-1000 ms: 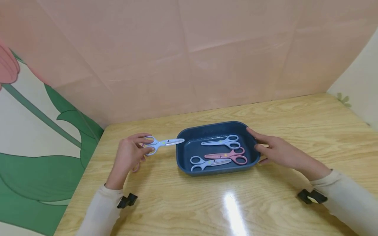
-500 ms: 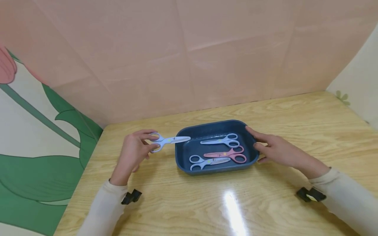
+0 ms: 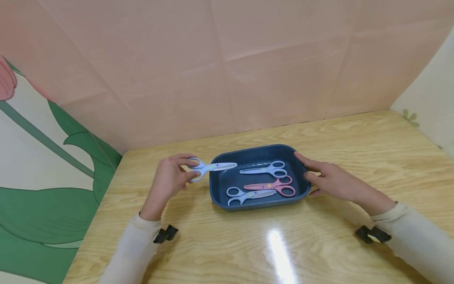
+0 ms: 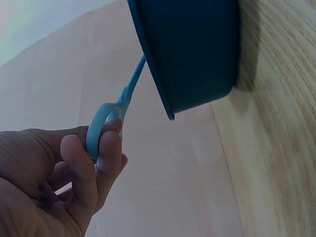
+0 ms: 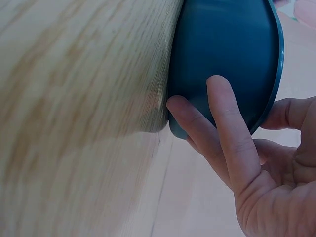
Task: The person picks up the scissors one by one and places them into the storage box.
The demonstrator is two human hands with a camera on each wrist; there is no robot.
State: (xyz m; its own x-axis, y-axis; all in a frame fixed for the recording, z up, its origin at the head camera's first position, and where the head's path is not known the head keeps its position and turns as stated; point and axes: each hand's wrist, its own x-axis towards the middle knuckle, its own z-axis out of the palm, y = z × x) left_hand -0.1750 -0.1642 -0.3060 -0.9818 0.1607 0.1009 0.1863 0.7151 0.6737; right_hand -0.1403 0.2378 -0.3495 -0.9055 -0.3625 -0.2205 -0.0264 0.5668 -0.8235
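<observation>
My left hand (image 3: pixel 170 175) pinches the ring handles of light blue scissors (image 3: pixel 214 167), also seen from the side in the left wrist view. Their blades are closed and reach over the left rim of a dark blue tray (image 3: pixel 260 206). Inside lie pink scissors (image 3: pixel 266 186) between two more light blue scissors, the far pair (image 3: pixel 260 170) and the near pair (image 3: pixel 244 196). At the tray's right end, my right hand (image 3: pixel 335 181) holds the wall. In the right wrist view, two fingers (image 5: pixel 229 123) lie along the outer wall and a digit hooks over the rim.
The tray stands on a wood-grain table (image 3: pixel 230 244). A pinkish sheet (image 3: pixel 227 71) hangs behind it, and a wall with painted leaves (image 3: pixel 42 213) is on the left. Black wrist mounts (image 3: pixel 165 234) sit on both sleeves.
My left hand has moved right with the light blue scissors, so their blades now extend farther over the tray. My right hand stays at the tray's right end.
</observation>
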